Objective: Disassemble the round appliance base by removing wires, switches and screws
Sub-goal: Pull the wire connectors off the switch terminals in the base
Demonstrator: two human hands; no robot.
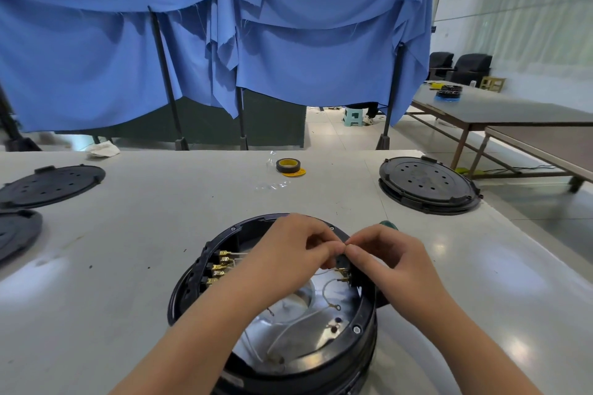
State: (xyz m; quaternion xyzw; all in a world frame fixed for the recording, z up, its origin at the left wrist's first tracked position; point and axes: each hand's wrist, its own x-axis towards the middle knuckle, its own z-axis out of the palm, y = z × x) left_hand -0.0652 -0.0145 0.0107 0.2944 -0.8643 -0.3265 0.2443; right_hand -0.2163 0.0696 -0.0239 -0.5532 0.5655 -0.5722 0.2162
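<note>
On the grey tabletop [160, 234] the round black plastic base [359, 330] lies open side up, shiny metal plate inside. Left hand [288, 247] and right hand [385, 253] meet fingertip to fingertip, both pinching a small black switch [340, 261] with thin white wires [298, 324] at the base's far right rim.

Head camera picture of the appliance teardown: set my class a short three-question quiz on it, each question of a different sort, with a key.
1. True or false: the roll of tape lies inside the open round base.
2. Which hand is nearer the brass terminals? A) left hand B) right hand
3. Fill in: both hands pinch at a small black ____ by the base's far right rim.

Key: 1 false, it lies on the table beyond the base; 2 A; 3 switch, with wires leading from it.
</note>
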